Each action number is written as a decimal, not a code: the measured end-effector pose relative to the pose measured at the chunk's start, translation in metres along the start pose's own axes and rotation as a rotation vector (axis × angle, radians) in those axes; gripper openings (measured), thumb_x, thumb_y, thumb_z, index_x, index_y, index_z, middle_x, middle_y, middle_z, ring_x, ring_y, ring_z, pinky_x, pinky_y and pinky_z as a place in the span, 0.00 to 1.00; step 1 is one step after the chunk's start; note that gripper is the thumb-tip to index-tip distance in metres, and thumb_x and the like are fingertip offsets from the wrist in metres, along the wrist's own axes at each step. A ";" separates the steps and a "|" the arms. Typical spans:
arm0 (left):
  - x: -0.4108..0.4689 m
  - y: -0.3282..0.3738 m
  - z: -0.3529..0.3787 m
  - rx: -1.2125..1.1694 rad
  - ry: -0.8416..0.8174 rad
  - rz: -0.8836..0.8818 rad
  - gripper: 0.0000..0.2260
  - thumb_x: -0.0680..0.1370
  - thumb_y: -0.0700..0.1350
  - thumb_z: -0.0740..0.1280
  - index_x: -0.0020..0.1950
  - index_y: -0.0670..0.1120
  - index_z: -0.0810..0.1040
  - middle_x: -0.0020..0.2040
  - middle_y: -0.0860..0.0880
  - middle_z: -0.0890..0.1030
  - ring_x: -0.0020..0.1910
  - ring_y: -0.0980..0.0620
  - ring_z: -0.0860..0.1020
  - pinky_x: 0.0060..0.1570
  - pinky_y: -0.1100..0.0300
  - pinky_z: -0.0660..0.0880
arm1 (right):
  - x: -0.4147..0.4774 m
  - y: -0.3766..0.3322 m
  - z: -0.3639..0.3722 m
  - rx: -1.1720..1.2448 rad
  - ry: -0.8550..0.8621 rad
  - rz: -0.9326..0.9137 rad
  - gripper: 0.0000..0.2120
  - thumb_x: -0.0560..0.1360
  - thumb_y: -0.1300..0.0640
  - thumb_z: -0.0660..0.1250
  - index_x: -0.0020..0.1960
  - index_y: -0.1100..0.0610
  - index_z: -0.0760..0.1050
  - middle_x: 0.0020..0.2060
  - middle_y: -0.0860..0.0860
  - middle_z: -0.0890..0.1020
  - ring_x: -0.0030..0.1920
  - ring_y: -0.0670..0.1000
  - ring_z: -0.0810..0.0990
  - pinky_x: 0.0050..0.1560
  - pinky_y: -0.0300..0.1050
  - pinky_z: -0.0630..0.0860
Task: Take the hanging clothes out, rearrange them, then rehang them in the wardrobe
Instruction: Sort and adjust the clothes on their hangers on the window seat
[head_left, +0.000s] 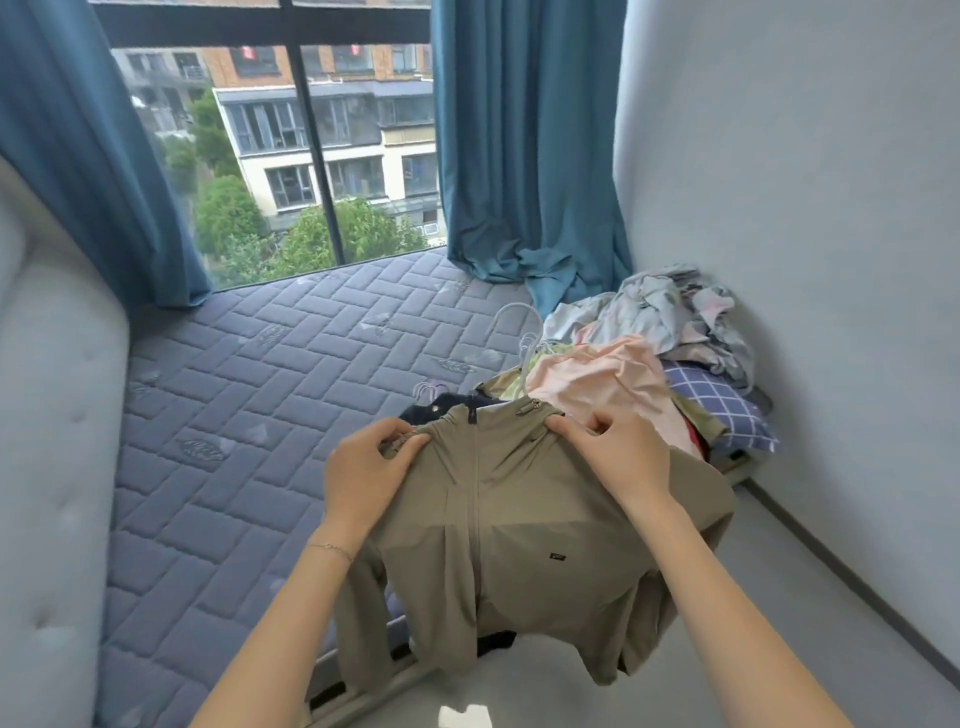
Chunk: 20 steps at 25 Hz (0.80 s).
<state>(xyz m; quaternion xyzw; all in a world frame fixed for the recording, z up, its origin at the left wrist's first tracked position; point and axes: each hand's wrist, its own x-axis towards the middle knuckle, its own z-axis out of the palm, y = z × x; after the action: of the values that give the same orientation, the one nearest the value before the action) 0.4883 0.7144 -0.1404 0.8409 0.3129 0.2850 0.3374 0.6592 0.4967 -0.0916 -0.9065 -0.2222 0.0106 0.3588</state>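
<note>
An olive-khaki zip jacket (514, 545) lies over the near corner of the mattress, its hem and sleeves hanging off the edge. My left hand (363, 473) grips its left shoulder, fingers curled into the bunched fabric. My right hand (618, 452) pinches the right shoulder near the collar. Behind the jacket lie a dark navy garment (441, 408) on a white hanger and a pink garment (608, 384). Several white hanger hooks (511, 319) stick up from that pile. The wardrobe is not in view.
The bare grey quilted mattress (270, 395) stretches left toward a padded headboard (47, 467). Crumpled pale bedding (670, 317) and a blue checked pillow (722, 410) sit in the right corner by the wall (805, 208). Blue curtains (524, 150) frame the window.
</note>
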 end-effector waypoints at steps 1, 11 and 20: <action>0.004 0.012 0.017 -0.016 -0.007 -0.006 0.06 0.74 0.56 0.71 0.40 0.56 0.80 0.38 0.60 0.81 0.39 0.61 0.78 0.37 0.62 0.69 | 0.011 0.010 -0.013 -0.017 0.008 -0.004 0.28 0.67 0.33 0.69 0.28 0.54 0.63 0.24 0.48 0.70 0.30 0.48 0.72 0.32 0.46 0.64; 0.092 0.114 0.186 -0.174 -0.052 -0.014 0.07 0.73 0.57 0.72 0.39 0.56 0.80 0.36 0.60 0.82 0.39 0.60 0.79 0.42 0.56 0.75 | 0.153 0.111 -0.106 -0.156 0.136 0.004 0.27 0.67 0.33 0.69 0.30 0.57 0.69 0.28 0.48 0.76 0.33 0.45 0.73 0.30 0.42 0.64; 0.172 0.155 0.312 -0.197 -0.047 -0.109 0.06 0.72 0.57 0.73 0.39 0.57 0.80 0.38 0.62 0.82 0.43 0.61 0.79 0.46 0.55 0.76 | 0.289 0.190 -0.125 -0.183 0.093 0.008 0.27 0.67 0.33 0.69 0.34 0.58 0.73 0.31 0.49 0.79 0.36 0.48 0.76 0.33 0.43 0.65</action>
<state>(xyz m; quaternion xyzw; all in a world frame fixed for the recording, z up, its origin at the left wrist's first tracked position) 0.8657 0.6272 -0.1692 0.7919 0.3205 0.2756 0.4406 1.0172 0.4121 -0.0829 -0.9359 -0.2017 -0.0501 0.2843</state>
